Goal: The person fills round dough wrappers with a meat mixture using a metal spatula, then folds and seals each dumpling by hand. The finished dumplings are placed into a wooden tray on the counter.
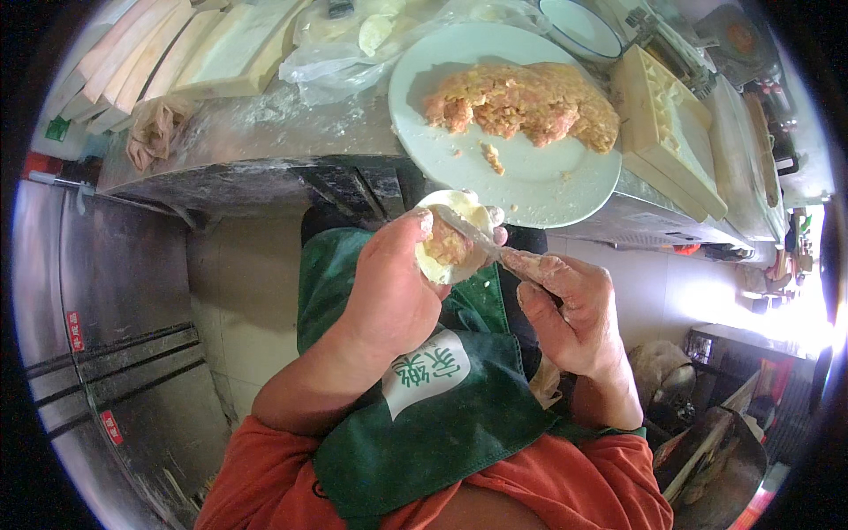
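A round dough wrapper (438, 268) rests in my left hand (397, 285), whose thumb and fingertips curl around its edge. On the wrapper sits a lump of minced meat filling (450, 244). My right hand (570, 305) grips the handle of a thin flat filling spatula (467, 230), and its blade lies against the filling. Flour coats the fingers of both hands. Just beyond them, a large white plate (570, 189) overhangs the table's near edge. A big mound of minced meat filling (517, 103) covers its far half, with small scraps nearer me.
A flour-dusted metal table (265, 126) runs across the front. Stacked wooden trays (152, 59) and plastic bags (331, 69) stand at the left. At the right are a tray holding dumplings (669, 126) and an enamel dish (583, 26). A steel cabinet (126, 265) stands low at the left.
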`<state>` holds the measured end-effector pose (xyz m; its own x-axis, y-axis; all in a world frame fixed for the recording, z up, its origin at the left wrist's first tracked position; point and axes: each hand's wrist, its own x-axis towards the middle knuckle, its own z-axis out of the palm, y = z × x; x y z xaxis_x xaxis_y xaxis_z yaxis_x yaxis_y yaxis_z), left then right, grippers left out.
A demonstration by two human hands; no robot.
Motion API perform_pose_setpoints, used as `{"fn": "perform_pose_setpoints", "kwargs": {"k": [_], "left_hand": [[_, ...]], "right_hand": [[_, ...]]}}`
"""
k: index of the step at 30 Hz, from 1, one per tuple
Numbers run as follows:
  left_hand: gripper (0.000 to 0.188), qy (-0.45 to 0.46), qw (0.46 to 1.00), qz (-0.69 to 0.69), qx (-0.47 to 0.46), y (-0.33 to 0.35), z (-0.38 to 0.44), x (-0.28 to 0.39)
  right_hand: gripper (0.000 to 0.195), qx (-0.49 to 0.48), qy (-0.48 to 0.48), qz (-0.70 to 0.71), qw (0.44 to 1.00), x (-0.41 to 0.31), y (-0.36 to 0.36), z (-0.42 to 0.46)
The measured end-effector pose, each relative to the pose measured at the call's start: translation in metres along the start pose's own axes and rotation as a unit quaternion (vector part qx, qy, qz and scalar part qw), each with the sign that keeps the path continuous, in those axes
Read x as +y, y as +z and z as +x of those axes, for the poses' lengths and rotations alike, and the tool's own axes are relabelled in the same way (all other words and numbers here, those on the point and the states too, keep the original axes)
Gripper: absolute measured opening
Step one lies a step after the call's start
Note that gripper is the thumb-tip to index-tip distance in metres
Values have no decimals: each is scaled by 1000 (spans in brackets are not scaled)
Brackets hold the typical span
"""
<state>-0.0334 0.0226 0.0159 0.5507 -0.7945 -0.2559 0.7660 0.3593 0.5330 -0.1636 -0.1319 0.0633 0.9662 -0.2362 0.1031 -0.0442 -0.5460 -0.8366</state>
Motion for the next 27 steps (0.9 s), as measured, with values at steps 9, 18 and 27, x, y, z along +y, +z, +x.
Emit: {"fn": "perform_pose_setpoints", "kwargs": {"k": [9,18,27], "left_hand": [[54,-77,994,-75,-8,-8,-9,9],[50,-99,990,-97,-30,-19,-10,5],[54,-91,995,-32,-23,-19,-13,4]], "right_hand": [[43,-98,-136,-136,976,5,-25,16],[56,-145,-324,-212,910,15,-50,32],[46,-126,-322,-220,912,15,-44,45]]}}
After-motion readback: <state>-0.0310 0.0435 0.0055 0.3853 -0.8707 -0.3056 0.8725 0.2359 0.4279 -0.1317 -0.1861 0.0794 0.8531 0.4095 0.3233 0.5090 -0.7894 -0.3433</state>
